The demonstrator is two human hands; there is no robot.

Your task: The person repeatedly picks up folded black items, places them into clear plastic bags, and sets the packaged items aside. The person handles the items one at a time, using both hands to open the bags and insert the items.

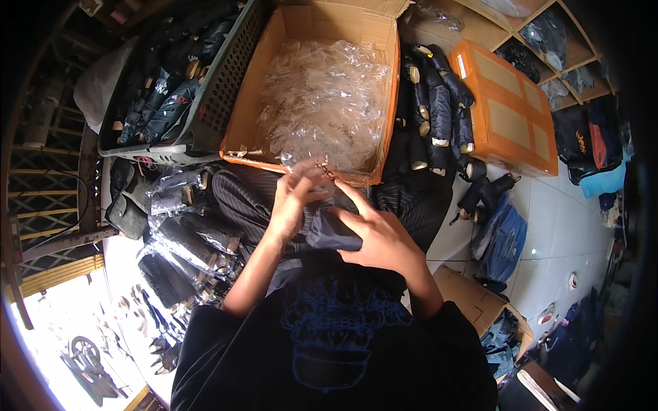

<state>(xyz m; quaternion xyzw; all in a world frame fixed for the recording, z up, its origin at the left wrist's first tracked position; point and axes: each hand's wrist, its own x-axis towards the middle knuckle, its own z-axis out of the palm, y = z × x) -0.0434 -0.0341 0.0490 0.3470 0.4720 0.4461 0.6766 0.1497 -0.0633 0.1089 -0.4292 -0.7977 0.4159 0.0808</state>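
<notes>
Right hand [378,238] gripping a dark folded umbrella [333,233], held over the lap just this side of the cardboard box [245,106]. Left hand [292,205] up beside it, fingers curled at a clear plastic sleeve [317,172]; whether it's pinched tight, I can't tell from here. Danger spot: that film looks thin, so a hard tug could split it. A snagged umbrella end could bunch it up, too. And the loose sleeves [325,96] lie tangled; pull one, and others might come along.
</notes>
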